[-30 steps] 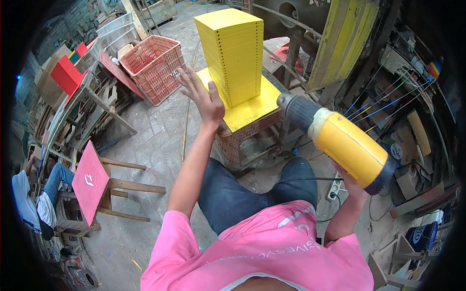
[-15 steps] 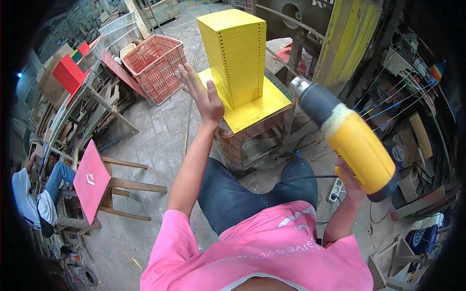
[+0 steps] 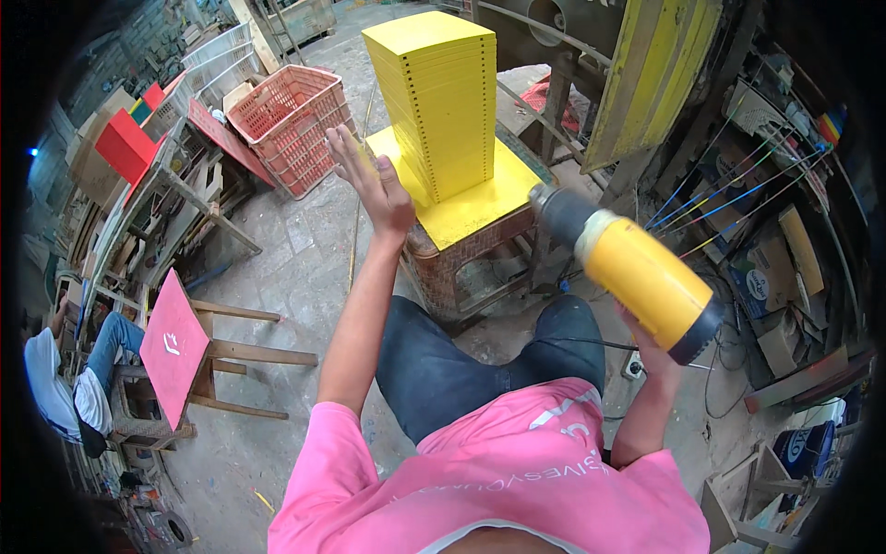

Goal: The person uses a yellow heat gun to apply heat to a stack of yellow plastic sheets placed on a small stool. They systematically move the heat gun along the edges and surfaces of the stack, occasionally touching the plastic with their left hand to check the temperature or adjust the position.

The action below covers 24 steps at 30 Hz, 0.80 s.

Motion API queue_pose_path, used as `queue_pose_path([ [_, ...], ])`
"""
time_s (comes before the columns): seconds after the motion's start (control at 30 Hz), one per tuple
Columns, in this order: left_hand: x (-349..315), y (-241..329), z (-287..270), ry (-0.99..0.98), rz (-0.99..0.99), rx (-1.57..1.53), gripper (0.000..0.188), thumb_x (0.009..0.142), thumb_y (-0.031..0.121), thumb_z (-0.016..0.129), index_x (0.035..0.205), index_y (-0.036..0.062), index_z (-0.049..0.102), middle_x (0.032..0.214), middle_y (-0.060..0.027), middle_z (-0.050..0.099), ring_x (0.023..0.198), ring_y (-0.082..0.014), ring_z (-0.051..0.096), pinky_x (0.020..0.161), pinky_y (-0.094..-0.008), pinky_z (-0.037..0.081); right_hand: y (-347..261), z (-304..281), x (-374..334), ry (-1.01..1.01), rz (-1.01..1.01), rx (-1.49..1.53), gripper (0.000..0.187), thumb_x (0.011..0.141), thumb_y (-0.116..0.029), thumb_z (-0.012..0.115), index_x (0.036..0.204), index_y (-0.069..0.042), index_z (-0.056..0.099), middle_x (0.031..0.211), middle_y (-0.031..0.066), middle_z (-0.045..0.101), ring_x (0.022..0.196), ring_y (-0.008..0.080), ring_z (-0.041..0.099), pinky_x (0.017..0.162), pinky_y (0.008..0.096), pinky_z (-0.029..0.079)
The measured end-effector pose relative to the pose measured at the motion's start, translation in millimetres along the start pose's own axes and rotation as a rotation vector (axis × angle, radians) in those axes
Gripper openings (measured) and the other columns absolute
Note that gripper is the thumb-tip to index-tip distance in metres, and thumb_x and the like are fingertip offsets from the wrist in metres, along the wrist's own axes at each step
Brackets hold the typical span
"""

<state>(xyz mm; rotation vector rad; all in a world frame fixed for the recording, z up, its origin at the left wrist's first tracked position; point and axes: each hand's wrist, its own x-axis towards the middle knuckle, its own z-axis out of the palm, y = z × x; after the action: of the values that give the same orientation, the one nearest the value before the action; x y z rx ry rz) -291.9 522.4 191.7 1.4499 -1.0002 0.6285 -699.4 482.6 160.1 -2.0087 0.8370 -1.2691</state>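
Right grip (image 3: 639, 331): closed round yellow heat gun (image 3: 649, 282), nozzle aimed forward-left, toward yellow stack (image 3: 449, 115). Left grip (image 3: 377, 189): flat, empty, palm facing stack's left side, contact unclear. Stack: ahead, between both, long axis upright, on yellow board (image 3: 510, 177) over stool (image 3: 432, 275). Left nearer.

Smooth panel stack (image 3: 445, 120), plastic heat gun (image 3: 646, 280)

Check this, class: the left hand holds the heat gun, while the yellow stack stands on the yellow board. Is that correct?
No: the head view shows the right hand holding the heat gun. The yellow stack does stand on the yellow board.
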Motion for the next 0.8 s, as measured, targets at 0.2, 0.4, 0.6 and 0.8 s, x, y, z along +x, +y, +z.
queue_pose_path([
  [0.2,1.1,2.0,0.1,0.021,-0.016,-0.007,0.068,0.099,0.038,0.030,0.152,-0.0007,0.014,0.159,-0.0248,0.009,0.148,-0.0395,0.002,0.116,-0.0541,-0.003,3.8,9.6,-5.5,-0.041,-0.112,-0.058,0.057,0.075,0.005,0.078,0.127,-0.003,0.055,0.117,0.0081,0.064,0.103,0.0186,0.064,0.090,0.0334,0.053],
  [0.4,7.7,-13.3,-10.3,0.100,-0.021,0.004,0.065,0.100,0.036,0.029,0.151,-0.0036,0.017,0.158,-0.0271,0.011,0.148,-0.0399,0.005,0.117,-0.0502,-0.001,-19.1,18.0,-0.9,-0.013,-0.205,-0.054,0.049,0.076,0.001,0.079,0.121,-0.002,0.059,0.112,0.0081,0.066,0.100,0.0185,0.065,0.083,0.0298,0.054],
  [0.6,13.9,-22.1,-20.0,0.161,0.005,0.055,0.060,0.102,0.031,0.028,0.147,-0.0087,0.023,0.156,-0.0267,0.018,0.147,-0.0367,0.011,0.119,-0.0440,0.005,8.3,15.5,-17.0,-0.064,-0.125,-0.062,0.056,0.080,-0.010,0.078,0.131,-0.004,0.054,0.128,0.0108,0.060,0.119,0.0255,0.056,0.101,0.0380,0.043],
  [0.8,8.4,-20.4,-18.9,0.154,-0.001,0.020,0.061,0.102,0.032,0.029,0.147,-0.0085,0.023,0.156,-0.0285,0.017,0.147,-0.0385,0.010,0.118,-0.0463,0.005,-15.6,32.1,-12.0,0.097,0.113,0.354,0.047,0.078,-0.003,0.079,0.120,-0.002,0.059,0.110,0.0065,0.067,0.103,0.0174,0.064,0.088,0.0319,0.050],
])
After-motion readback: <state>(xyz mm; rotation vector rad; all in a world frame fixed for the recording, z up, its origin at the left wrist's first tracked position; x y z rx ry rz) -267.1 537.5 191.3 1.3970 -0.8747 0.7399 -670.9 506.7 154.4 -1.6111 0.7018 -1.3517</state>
